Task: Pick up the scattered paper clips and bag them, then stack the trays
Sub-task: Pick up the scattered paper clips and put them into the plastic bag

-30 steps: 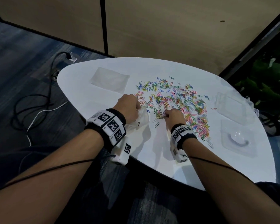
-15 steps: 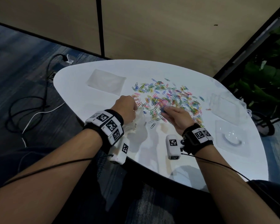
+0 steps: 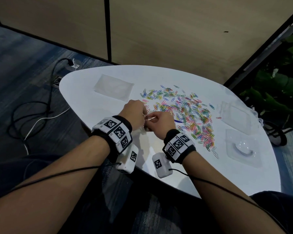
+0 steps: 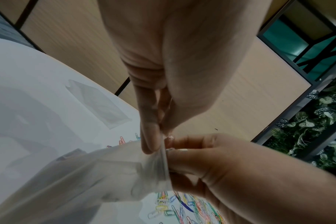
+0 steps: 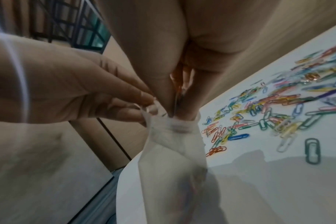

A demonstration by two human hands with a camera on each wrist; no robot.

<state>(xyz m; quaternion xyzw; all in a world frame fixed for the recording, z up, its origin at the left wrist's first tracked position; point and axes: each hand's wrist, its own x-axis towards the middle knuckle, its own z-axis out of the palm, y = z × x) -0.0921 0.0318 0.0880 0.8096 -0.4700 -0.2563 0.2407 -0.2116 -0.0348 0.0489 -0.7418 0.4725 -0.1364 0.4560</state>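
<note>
We pinch the bag mouth with the left hand while the right hand, grip clamped on paper clips, feeds them in; next, release and fetch more from the pile beside the bag.

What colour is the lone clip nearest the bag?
Green clip, clearest in the right wrist view, right of the bag.

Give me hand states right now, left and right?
Left hand: fingers pinching the clear bag at its mouth.
Right hand: fingers at the bag mouth, pinching a paper clip.
</note>
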